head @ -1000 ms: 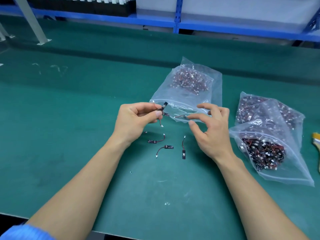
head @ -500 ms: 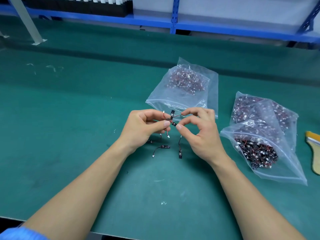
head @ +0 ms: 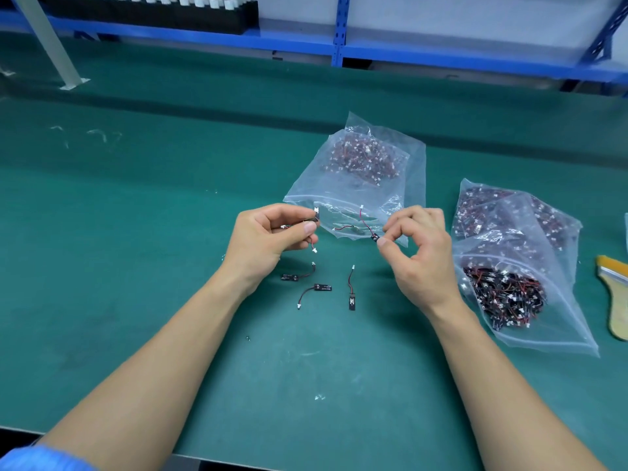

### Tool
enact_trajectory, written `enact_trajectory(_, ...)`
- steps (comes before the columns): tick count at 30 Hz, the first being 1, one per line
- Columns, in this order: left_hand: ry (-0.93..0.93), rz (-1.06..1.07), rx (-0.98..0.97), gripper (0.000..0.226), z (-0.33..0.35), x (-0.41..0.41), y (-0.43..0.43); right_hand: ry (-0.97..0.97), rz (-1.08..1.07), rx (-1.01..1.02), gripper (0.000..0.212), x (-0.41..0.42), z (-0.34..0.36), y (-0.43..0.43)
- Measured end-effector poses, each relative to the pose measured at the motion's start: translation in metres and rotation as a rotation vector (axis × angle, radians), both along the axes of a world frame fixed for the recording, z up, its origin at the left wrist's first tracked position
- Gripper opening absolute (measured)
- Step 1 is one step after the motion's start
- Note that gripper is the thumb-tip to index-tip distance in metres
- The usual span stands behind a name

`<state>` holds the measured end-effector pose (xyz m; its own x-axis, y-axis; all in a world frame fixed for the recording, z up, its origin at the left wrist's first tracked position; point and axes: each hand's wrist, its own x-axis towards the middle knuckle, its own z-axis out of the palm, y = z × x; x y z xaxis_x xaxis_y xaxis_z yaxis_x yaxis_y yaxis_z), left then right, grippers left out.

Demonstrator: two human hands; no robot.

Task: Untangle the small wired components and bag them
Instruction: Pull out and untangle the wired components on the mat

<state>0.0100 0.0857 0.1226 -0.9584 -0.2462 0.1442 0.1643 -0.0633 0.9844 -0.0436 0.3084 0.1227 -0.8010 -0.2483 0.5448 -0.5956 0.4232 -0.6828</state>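
My left hand point(head: 268, 237) grips a small bunch of wired components point(head: 314, 219), with a white connector dangling below its fingers. My right hand point(head: 419, 249) pinches a single component point(head: 373, 236) by its black body; its red wire rises to a white plug. Both hands hover in front of the mouth of a clear bag point(head: 363, 178) that holds a pile of components at its far end and one near the opening. Three separate components point(head: 321, 288) lie on the green mat below my hands.
Two more clear bags point(head: 516, 266), filled with tangled components, lie at the right. A yellow-handled brush point(head: 616, 300) rests by the right edge. A blue shelf frame point(head: 339, 28) and a black rack run along the back. A grey post foot point(head: 71, 81) stands far left.
My hands have drawn apart. The right hand now holds one component pulled free of the bunch in the left hand.
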Motion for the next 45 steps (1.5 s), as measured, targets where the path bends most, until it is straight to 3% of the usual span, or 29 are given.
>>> enact_trajectory(7, 0.005, 0.047, -0.003, 0.019, -0.001, -0.002, -0.008, -0.031, 0.047, 0.332, 0.020, -0.005, 0.002, 0.013)
enact_trajectory(10, -0.005, 0.054, -0.011, 0.016, -0.002, -0.002, -0.009, -0.086, 0.105, 0.449, 0.037, -0.006, 0.000, 0.015)
enact_trajectory(18, -0.024, 0.070, -0.062, 0.013, -0.002, -0.001, -0.010, -0.156, 0.065, 0.256, 0.048, -0.011, -0.008, 0.011)
enact_trajectory(26, -0.049, 0.074, -0.159, 0.012, -0.005, 0.009, -0.014, -0.121, 0.025, 0.227, 0.046, -0.014, -0.016, 0.009)
enact_trajectory(40, -0.112, 0.148, -0.493, 0.020, -0.020, 0.067, -0.033, -0.122, 0.039, 0.253, 0.039, -0.012, -0.020, 0.007)
enact_trajectory(45, -0.109, 0.231, -0.507, 0.021, -0.023, 0.080, -0.042, -0.141, 0.043, 0.268, 0.038, -0.010, -0.020, 0.005)
